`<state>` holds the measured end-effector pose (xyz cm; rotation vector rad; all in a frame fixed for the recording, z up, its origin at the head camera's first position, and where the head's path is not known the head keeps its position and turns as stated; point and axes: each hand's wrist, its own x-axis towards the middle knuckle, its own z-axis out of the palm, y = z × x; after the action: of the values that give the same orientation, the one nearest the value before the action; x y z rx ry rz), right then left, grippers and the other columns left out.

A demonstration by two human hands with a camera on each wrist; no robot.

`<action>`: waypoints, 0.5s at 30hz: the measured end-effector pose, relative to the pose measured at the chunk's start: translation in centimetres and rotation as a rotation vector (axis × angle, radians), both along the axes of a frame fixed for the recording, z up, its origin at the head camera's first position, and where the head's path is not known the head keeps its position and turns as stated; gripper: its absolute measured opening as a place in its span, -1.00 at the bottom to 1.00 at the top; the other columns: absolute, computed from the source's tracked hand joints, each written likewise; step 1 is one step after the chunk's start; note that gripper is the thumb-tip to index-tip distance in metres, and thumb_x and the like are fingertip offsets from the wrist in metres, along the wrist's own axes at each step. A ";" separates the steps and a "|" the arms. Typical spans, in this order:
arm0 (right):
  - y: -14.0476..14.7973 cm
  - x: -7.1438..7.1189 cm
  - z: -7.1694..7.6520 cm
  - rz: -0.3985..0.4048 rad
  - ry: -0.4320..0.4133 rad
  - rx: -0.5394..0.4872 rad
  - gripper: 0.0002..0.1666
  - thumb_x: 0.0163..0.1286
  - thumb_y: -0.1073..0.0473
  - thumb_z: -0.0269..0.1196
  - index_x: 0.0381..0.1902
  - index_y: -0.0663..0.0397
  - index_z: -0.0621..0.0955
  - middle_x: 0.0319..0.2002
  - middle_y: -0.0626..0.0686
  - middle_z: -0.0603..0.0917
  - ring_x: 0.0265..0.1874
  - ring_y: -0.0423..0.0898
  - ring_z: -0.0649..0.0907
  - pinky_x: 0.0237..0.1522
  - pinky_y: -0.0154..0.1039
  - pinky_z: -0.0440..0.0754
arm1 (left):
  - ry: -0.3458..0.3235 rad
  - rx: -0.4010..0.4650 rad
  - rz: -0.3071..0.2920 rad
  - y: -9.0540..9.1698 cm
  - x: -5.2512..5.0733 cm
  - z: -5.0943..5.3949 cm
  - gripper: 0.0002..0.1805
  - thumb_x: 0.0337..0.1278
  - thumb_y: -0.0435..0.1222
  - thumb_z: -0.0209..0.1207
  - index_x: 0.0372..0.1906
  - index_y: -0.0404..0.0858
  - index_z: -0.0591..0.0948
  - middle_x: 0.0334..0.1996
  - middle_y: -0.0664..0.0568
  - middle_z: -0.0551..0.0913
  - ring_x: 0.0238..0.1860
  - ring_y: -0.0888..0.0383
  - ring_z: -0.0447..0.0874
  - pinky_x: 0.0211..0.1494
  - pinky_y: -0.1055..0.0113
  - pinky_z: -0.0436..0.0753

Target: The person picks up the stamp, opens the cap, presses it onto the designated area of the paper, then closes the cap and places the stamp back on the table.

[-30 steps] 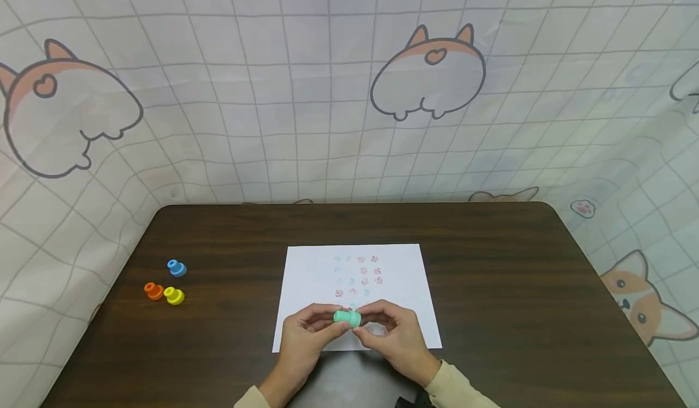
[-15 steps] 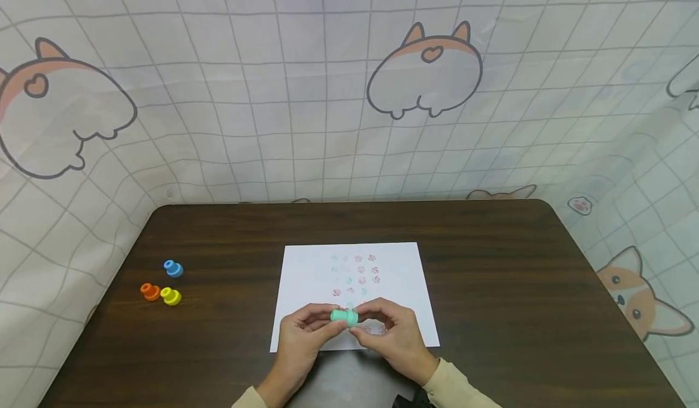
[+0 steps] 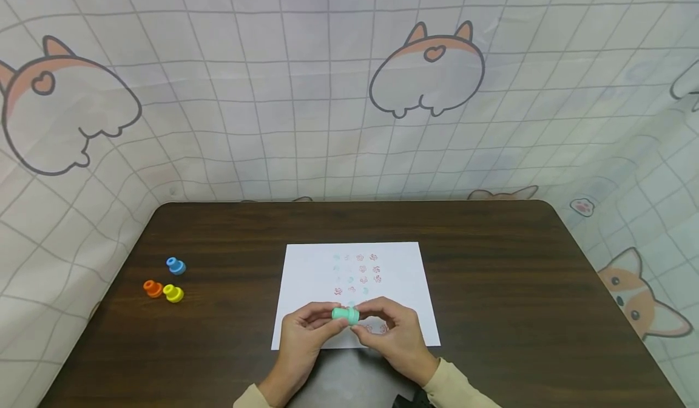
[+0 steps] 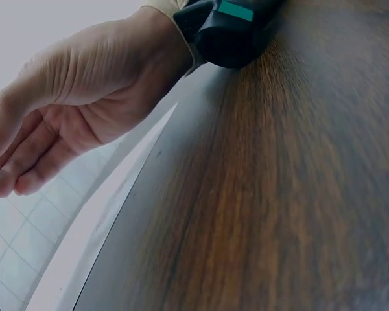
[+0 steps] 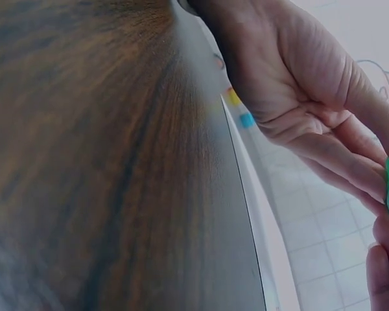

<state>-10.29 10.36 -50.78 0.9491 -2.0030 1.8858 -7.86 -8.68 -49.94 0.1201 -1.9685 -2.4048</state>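
Mint green, the small stamp-like piece (image 3: pixel 345 316) lies sideways at the lower centre of the head view, seen against the lower part of the paper (image 3: pixel 306 268). The left hand (image 3: pixel 301 339) pinches its left end between thumb and fingers; the right hand (image 3: pixel 397 339) pinches its right end likewise. Working it well probably calls for light, aligned grips, with any pull or twist kept along its length and the face clear of the paper. Fingertips partly cover both ends, so whether it is capped cannot be told. Some printed marks (image 3: pixel 363 269) are too faint to read, and each wrist view cuts the piece off at the frame's edge.
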 end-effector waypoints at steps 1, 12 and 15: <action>0.0 0.1 0.0 -0.005 0.006 0.003 -0.64 0.18 0.47 0.48 -0.07 0.18 0.69 -0.19 0.20 0.77 -0.14 -0.20 0.78 0.03 -0.36 0.77 | -0.003 0.002 0.003 0.0 0.1 0.0 -0.60 -0.05 -0.54 0.48 -0.06 -0.62 0.67 -0.31 0.20 0.85 -0.27 0.28 0.84 -0.09 0.43 0.80; -0.4 0.6 0.1 -0.061 0.079 0.016 -0.58 0.13 0.50 0.50 -0.05 0.18 0.69 -0.18 0.19 0.78 -0.14 -0.13 0.78 0.04 -0.39 0.76 | -0.035 0.036 0.006 -0.1 0.3 -0.2 -0.59 -0.04 -0.51 0.49 -0.04 -0.59 0.68 -0.31 0.13 0.84 -0.26 0.23 0.85 -0.05 0.38 0.81; -0.5 0.6 0.1 -0.079 0.123 0.017 -0.56 0.09 0.53 0.50 -0.06 0.18 0.70 -0.17 0.20 0.78 -0.10 -0.13 0.78 0.05 -0.39 0.75 | -0.049 0.059 -0.001 -0.2 0.3 -0.1 -0.57 0.01 -0.51 0.46 0.01 -0.63 0.65 -0.33 0.12 0.84 -0.25 0.24 0.83 -0.05 0.37 0.81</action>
<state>-9.70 9.87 -50.67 0.9517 -1.9582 1.7290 -7.55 -8.84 -50.08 0.1821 -1.9181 -2.4847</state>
